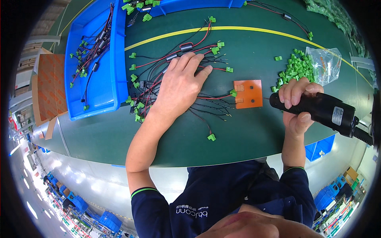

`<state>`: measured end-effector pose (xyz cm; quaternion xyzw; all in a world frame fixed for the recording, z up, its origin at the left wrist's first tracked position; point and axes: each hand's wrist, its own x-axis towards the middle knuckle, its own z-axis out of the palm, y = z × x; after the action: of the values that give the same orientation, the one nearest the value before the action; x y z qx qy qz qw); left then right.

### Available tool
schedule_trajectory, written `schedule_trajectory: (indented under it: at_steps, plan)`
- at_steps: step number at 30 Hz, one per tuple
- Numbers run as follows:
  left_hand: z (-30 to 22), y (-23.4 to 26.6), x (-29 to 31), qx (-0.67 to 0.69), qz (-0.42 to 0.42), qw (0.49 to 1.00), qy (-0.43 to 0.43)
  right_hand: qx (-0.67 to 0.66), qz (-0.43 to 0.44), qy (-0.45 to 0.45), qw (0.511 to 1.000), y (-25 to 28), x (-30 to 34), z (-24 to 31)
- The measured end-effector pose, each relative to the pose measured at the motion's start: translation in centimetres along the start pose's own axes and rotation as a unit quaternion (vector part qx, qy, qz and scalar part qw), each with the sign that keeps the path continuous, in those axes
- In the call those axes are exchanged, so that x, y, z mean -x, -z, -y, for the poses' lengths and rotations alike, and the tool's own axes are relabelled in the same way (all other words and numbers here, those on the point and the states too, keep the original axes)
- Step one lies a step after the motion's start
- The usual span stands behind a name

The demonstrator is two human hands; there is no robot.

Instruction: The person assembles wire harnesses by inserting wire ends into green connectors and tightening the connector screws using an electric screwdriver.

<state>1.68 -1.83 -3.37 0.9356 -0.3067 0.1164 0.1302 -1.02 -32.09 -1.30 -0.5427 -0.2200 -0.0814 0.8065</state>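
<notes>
Black electric screwdriver (323,113) gripped in right hand (297,105); left hand (178,85) flat, fingers spread on wire harnesses (174,79).

mat free along the near edge: bare green table (238,142) from below the loose wires to the rim, only one green connector (211,137) lying there. centre-left blocked by a wire bundle (166,79) w/ left hand (180,85) flat on top; red/black leads fan right toward the orange jig (249,94), so the gap btwn is crossed by thin wires. blue bin (93,59) walls off the left side. right hand (295,105) grips a black electric screwdriver (321,111), filling the space just right of the jig. behind it, a connector pile (295,65) and clear bag (325,63). open strip beyond the yellow line (254,29).
</notes>
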Motion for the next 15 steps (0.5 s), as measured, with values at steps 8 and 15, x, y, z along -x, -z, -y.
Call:
schedule_trajectory:
  at_steps: [8, 15]
  plan:
    - [0.6, -0.2, 0.1, 0.017, -0.022, 0.999, -0.019, 0.018, -0.020, -0.008, 1.000, -0.4, 0.0, 0.2]
    - [1.3, -0.1, -0.6, 0.078, -0.087, 0.993, 0.003, 0.023, -0.014, -0.006, 1.000, -0.3, 0.0, 0.1]
